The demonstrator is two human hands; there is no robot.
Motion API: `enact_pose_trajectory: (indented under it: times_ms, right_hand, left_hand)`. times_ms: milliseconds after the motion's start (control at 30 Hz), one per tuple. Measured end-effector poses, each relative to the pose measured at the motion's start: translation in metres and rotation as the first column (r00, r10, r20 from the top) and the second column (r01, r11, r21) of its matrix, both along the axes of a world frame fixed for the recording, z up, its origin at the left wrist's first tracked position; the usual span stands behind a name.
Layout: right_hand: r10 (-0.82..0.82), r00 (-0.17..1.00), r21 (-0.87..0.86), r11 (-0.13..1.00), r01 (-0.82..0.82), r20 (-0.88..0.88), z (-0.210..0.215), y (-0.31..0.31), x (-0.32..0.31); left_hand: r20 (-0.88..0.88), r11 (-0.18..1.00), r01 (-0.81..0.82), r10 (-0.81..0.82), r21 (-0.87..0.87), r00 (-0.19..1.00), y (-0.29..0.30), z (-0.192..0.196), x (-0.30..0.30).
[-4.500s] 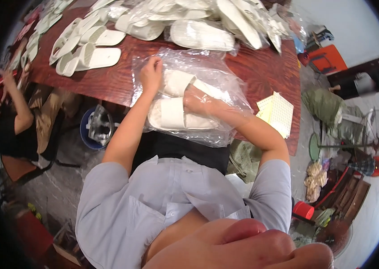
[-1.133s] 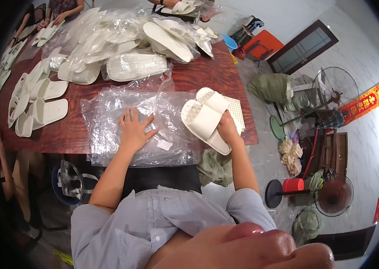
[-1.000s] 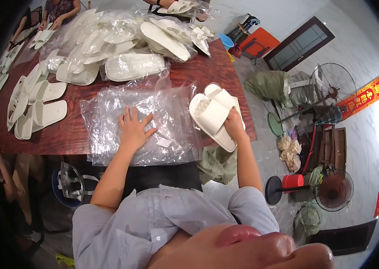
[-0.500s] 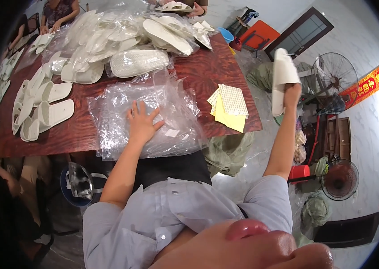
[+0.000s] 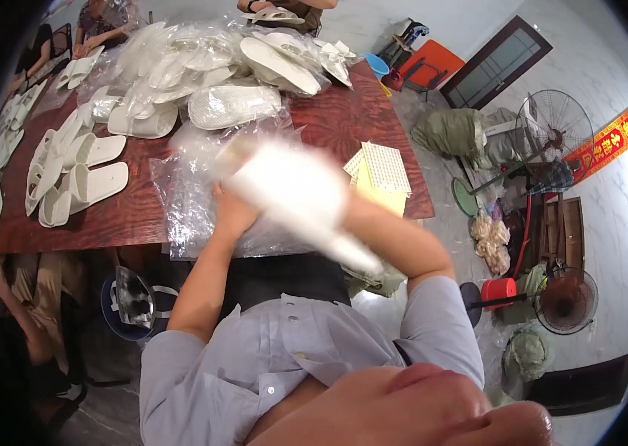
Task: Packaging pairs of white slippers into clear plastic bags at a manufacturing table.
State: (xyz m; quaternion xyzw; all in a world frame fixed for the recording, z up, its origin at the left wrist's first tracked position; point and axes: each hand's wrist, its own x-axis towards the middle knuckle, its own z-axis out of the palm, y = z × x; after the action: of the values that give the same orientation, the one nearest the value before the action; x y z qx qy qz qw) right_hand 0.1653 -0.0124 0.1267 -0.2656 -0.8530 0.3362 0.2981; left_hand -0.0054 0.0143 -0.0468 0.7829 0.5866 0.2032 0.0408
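A white slipper, smeared by motion, is held up over the clear plastic bags at the table's front edge. My right hand grips it; its fingers are hidden behind the slipper, and I cannot tell whether a second one is with it. My left hand is low over the bags, beside the slipper's left side. Most of its fingers are covered by the slipper, so how they are bent does not show. Sheets of small pale stickers and yellow paper lie to the right.
Bagged white slippers pile up at the back of the dark red table. Loose slippers lie at the left. Co-workers' hands are at the far side. Standing fans and a red bucket are on the right.
My right hand has swung the slipper from far out on the right to over the bags. The left hand, earlier spread flat on the bags, is now partly hidden by it.
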Motion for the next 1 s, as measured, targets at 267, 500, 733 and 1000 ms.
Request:
enact_pose_trajectory:
  times_ms: [267, 500, 733, 1000]
  right_hand:
    - [0.293, 0.885, -0.365, 0.829, -0.423, -0.361, -0.042, -0.045, -0.142]
    - [-0.186, 0.979, 0.424, 0.896, 0.134, 0.084, -0.093, 0.037, -0.077]
    - [-0.424, 0.887, 0.548, 0.793, 0.266, 0.182, -0.125, 0.065, -0.004]
    - [-0.445, 0.885, 0.527, 0.79, 0.314, 0.14, -0.17, 0.075, 0.021]
  left_hand:
    - [-0.061, 0.999, -0.019, 0.021, 0.045, 0.998, 0.001, -0.002, 0.006]
    - [0.362, 0.989, -0.014, -0.041, 0.147, 0.931, 0.034, -0.086, 0.0]
    - [0.39, 0.998, 0.014, -0.035, 0.055, 0.92, -0.005, 0.01, -0.001]
    - [0.232, 0.999, -0.016, 0.008, 0.03, 0.973, 0.002, 0.007, 0.001]
